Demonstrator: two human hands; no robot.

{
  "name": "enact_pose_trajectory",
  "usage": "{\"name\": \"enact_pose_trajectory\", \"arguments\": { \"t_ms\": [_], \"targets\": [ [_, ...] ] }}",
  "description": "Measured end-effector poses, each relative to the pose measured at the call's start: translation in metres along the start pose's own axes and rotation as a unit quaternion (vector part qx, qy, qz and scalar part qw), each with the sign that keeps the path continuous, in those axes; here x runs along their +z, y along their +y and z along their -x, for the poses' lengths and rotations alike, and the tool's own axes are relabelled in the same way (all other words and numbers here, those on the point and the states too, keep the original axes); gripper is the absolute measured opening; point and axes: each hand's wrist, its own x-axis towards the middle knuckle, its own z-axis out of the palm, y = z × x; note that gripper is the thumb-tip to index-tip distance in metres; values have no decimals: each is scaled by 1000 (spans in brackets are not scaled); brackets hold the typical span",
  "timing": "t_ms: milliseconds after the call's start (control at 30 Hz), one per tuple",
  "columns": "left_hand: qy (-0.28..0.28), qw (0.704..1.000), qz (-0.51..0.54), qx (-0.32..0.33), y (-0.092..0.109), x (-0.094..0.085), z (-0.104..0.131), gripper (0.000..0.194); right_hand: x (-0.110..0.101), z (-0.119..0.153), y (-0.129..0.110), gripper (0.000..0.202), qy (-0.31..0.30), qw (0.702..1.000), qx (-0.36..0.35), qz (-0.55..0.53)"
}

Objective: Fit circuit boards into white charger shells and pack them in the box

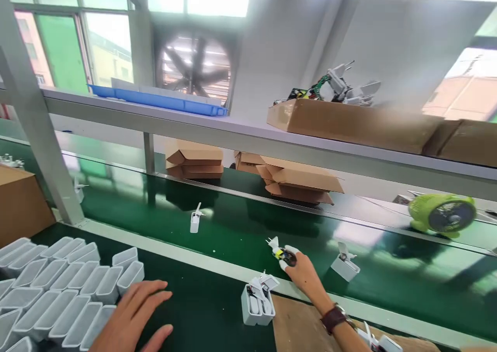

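Note:
My right hand (301, 268), with white covers on its fingertips, pinches a small circuit board assembly (277, 251) above the green belt. The assembly has a yellow part and a white piece at its far end. My left hand (135, 316) is open, fingers spread, beside rows of hollow white plastic housings (62, 305); nothing shows in it. Between the hands, two white housings (254, 313) stand side by side, with white parts and wires sticking out of their tops.
On the green conveyor belt (233, 238) stand a filled housing (345, 266) and another (194, 221). Brown cardboard (295, 321) lies under my right forearm. A shelf (248, 129) crosses above, bearing a blue tray (155, 101) and a carton of parts (349, 121). A green fan (442, 215) stands right.

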Motion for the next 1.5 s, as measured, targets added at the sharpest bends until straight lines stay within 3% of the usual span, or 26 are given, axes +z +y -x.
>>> {"name": "enact_pose_trajectory", "arguments": {
  "t_ms": [100,167,233,300,367,467,567,667,733,867,933,1067,1233,1400,1500],
  "targets": [
    [39,988,-143,48,-55,-24,33,25,-29,22,5,32,10,999,34,-8],
    [49,978,-188,78,-83,-22,52,27,-54,52,10,39,22,998,60,-6],
    [45,978,-178,97,-91,-13,61,25,-76,94,11,44,26,997,74,-10],
    [30,986,-116,116,-76,-2,58,24,-88,142,4,45,18,998,60,-22],
    [-17,992,-31,124,-43,7,47,17,-85,191,-9,41,1,1000,6,-30],
    [-111,985,63,119,15,23,25,14,-56,249,-31,32,-1,993,-116,-4],
    [-164,969,122,139,59,44,2,17,-23,279,-50,39,25,979,-195,51],
    [-202,950,181,154,80,60,-16,9,-18,277,-68,50,1,965,-252,73],
    [-210,943,219,135,83,65,-22,14,-34,264,-80,59,-77,955,-276,71],
    [-183,937,282,93,80,66,-21,39,-63,232,-89,91,-262,901,-339,73],
    [-178,934,298,90,76,66,-18,56,-59,221,-86,86,-306,882,-351,75],
    [-193,931,302,66,69,67,-12,77,-33,215,-78,46,-279,901,-310,123],
    [-211,927,307,37,64,68,-11,81,-22,216,-67,67,-284,906,-313,30],
    [-254,916,311,12,61,68,-10,90,-25,208,-63,65,-239,923,-296,-57],
    [-278,904,324,-15,60,72,-8,99,-23,199,-72,60,-208,939,-230,-152]
  ]
}}
